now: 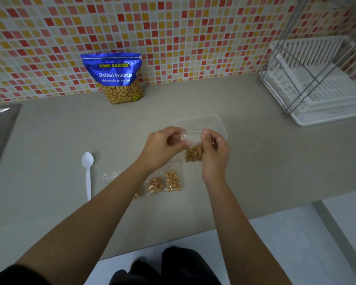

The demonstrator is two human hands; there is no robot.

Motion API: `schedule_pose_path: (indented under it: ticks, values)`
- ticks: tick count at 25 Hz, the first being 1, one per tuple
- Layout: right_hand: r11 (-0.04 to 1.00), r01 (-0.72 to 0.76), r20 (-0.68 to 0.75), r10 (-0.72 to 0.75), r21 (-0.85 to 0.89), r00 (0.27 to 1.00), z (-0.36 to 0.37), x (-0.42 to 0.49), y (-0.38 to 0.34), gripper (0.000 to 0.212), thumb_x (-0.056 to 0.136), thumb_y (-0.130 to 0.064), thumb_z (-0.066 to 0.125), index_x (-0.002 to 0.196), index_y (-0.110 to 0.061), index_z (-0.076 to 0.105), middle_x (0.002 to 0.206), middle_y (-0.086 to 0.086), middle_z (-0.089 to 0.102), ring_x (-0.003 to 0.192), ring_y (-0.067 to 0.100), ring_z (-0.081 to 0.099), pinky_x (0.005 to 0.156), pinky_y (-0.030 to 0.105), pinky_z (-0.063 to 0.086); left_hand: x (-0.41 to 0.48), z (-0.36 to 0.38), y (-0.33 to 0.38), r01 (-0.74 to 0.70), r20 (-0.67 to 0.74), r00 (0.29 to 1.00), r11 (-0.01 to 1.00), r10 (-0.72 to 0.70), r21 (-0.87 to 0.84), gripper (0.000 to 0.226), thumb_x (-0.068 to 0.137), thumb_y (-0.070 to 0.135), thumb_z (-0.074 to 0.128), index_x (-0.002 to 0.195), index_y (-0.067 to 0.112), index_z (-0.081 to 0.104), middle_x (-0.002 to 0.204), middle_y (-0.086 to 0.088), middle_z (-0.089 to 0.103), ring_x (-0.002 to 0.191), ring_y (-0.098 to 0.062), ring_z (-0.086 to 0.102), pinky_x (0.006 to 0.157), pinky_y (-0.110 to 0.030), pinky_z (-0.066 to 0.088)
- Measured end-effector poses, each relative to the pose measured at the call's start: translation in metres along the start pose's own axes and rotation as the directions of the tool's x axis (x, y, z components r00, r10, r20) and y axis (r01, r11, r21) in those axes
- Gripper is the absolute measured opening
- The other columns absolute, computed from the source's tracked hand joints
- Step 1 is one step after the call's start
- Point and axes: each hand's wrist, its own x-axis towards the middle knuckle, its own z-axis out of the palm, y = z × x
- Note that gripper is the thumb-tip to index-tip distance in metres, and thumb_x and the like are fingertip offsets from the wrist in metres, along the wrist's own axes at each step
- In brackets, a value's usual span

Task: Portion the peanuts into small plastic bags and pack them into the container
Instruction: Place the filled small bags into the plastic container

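On a grey-beige countertop (pixel 49 140), backed by a mosaic wall (pixel 193 38) of red, orange, yellow and cream tiles, a person works with two bare hands.

Left hand (pixel 162 145): fingers curled, thumb and fingertips pinching the upper left corner of a small clear plastic zip bag (pixel 192 145).

Right hand (pixel 214 155): fingers curled, pinching the right end of the same bag's top strip.

The bag hangs between the hands, clear of the counter, with a cluster of peanuts in its lower part. Whether its seal is pressed closed cannot be told.

Just behind the hands stands a clear rectangular plastic container (pixel 214 118), its interior partly hidden by them.

Nearer the person, two filled clear bags of peanuts (pixel 173 181) lie side by side on the counter. A third filled bag (pixel 137 194) is partly hidden by the left forearm, and a flat clear plastic bag (pixel 111 175) lies just to their left.

A white plastic spoon (pixel 87 173) lies further left, bowl pointing away from the person.

A blue stand-up pouch (pixel 115 77) leans at the wall. It reads "TONG GARDEN" in yellow and "Salted Peanuts" in white; the smaller line beneath is too small to read. Peanuts show across its lower part.

A white plastic dish rack with a wire frame (pixel 317 89) stands at the far right, and a stainless-steel sink edge (pixel 0 128) shows at the left.
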Motion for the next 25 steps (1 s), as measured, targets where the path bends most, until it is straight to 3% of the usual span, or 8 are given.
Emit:
schedule_pose_path:
  ticks: [3, 5, 7, 11, 15, 19, 22, 25]
  values:
    - [0.969, -0.152, -0.008, 0.153, -0.193, 0.988, -0.016, 0.008, 0.023, 0.012, 0.089, -0.021, 0.061, 0.077, -0.018, 0.064, 0.062, -0.001, 0.059, 0.046, 0.001, 0.053, 0.052, 0.022, 0.045, -0.014, 0.034, -0.022, 0.248, 0.033, 0.969, 0.957, -0.246, -0.153, 0.017, 0.077, 0.008, 0.072, 0.091, 0.017, 0.066, 0.074, 0.000, 0.068, 0.074, -0.015, 0.067, 0.082, -0.032, 0.056]
    - [0.901, -0.220, 0.004, 0.238, -0.374, 0.971, -0.029, 0.008, 0.048, 0.011, 0.086, -0.025, 0.062, 0.078, -0.017, 0.065, 0.063, -0.001, 0.062, 0.052, 0.005, 0.056, 0.060, 0.026, 0.047, -0.020, 0.054, -0.040, 0.401, -0.026, 0.913, 0.910, -0.406, -0.106, 0.016, 0.075, 0.009, 0.071, 0.088, 0.017, 0.064, 0.075, -0.004, 0.069, 0.073, -0.017, 0.067, 0.077, -0.028, 0.054]
    - [0.870, -0.207, 0.014, 0.238, -0.448, 0.971, -0.038, 0.005, 0.067, 0.005, 0.084, -0.021, 0.063, 0.082, -0.018, 0.066, 0.069, 0.001, 0.064, 0.063, 0.012, 0.058, 0.068, 0.029, 0.048, -0.025, 0.069, -0.052, 0.487, -0.091, 0.866, 0.870, -0.492, -0.078, 0.021, 0.074, 0.009, 0.069, 0.087, 0.019, 0.057, 0.077, -0.008, 0.069, 0.074, -0.022, 0.067, 0.071, -0.026, 0.053]
    - [0.739, 0.020, 0.092, 0.056, -0.673, 0.994, -0.044, 0.006, 0.080, 0.014, 0.084, -0.014, 0.064, 0.093, -0.007, 0.072, 0.082, 0.007, 0.071, 0.073, 0.015, 0.062, 0.062, 0.007, 0.038, -0.024, 0.085, -0.061, 0.459, -0.135, 0.882, 0.888, -0.451, 0.034, 0.033, 0.077, 0.010, 0.067, 0.092, 0.016, 0.038, 0.071, -0.008, 0.065, 0.067, -0.022, 0.059, 0.063, -0.027, 0.044]
    - [0.607, 0.069, 0.109, 0.029, -0.792, 0.994, -0.041, 0.012, 0.083, 0.021, 0.082, -0.018, 0.065, 0.100, -0.007, 0.069, 0.093, 0.012, 0.072, 0.086, 0.025, 0.066, 0.072, 0.019, 0.039, -0.021, 0.089, -0.059, 0.411, -0.143, 0.910, 0.895, -0.390, 0.173, 0.031, 0.078, 0.007, 0.060, 0.096, 0.013, 0.035, 0.081, -0.016, 0.067, 0.077, -0.034, 0.062, 0.068, -0.038, 0.048]
    - [0.551, 0.177, 0.153, -0.090, -0.815, 0.984, -0.040, 0.010, 0.082, 0.021, 0.081, -0.014, 0.064, 0.100, -0.005, 0.068, 0.095, 0.015, 0.065, 0.087, 0.032, 0.062, 0.079, 0.025, 0.039, -0.018, 0.064, -0.068, 0.281, -0.175, 0.956, 0.911, -0.237, 0.301, 0.023, 0.082, 0.007, 0.059, 0.103, 0.005, 0.051, 0.095, -0.017, 0.064, 0.088, -0.034, 0.060, 0.077, -0.040, 0.049]
    - [0.533, 0.415, 0.407, -0.138, -0.738, 0.903, -0.030, 0.006, 0.083, 0.020, 0.078, -0.011, 0.061, 0.095, -0.007, 0.071, 0.088, 0.015, 0.061, 0.082, 0.033, 0.061, 0.080, 0.024, 0.040, -0.015, 0.034, -0.088, 0.217, -0.121, 0.976, 0.790, -0.180, 0.574, 0.029, 0.084, 0.019, 0.060, 0.112, 0.012, 0.063, 0.116, -0.010, 0.058, 0.110, -0.032, 0.049, 0.089, -0.039, 0.042]
    - [0.376, 0.564, 0.590, -0.054, -0.736, 0.806, -0.015, 0.005, 0.085, 0.024, 0.077, -0.017, 0.067, 0.099, -0.009, 0.072, 0.093, 0.015, 0.058, 0.089, 0.034, 0.054, 0.083, 0.034, 0.045, -0.016, 0.020, -0.094, 0.188, -0.038, 0.969, 0.633, -0.243, 0.751, 0.033, 0.087, 0.040, 0.056, 0.118, 0.030, 0.062, 0.135, 0.000, 0.041, 0.124, -0.026, 0.034, 0.096, -0.037, 0.031]
